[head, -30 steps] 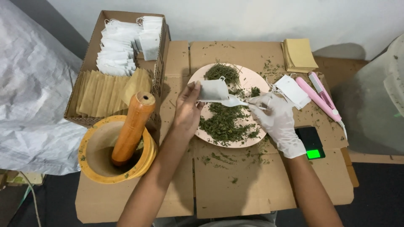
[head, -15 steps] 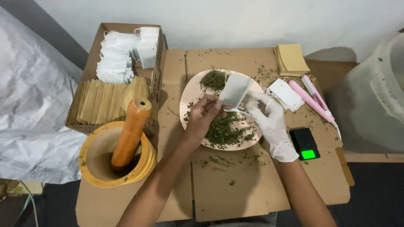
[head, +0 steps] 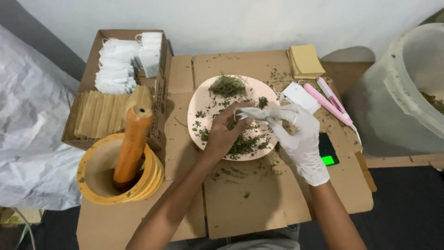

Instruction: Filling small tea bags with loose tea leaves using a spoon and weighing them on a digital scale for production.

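Over a pink plate [head: 200, 102] strewn with dried green herbs [head: 227, 86], both my hands hold one small white tea bag [head: 253, 113]. My bare left hand [head: 225, 132] pinches its left end. My right hand [head: 298, 134], in a white glove, grips its right end; the bag lies nearly flat between them. The white spoon seen earlier is hidden or out of sight.
A yellow mortar [head: 92, 178] with an orange pestle [head: 130, 143] stands at the left. A cardboard box [head: 88, 69] holds white bags [head: 115, 65] and tan sachets [head: 101, 113]. At the right lie a pink sealer [head: 329, 103], a black scale [head: 327, 150], tan envelopes [head: 305, 60], a white bucket [head: 407, 92].
The tea bag went from upright beside the spoon to lying flat between both hands, lower over the plate. My view shifted right, showing more of the bucket.
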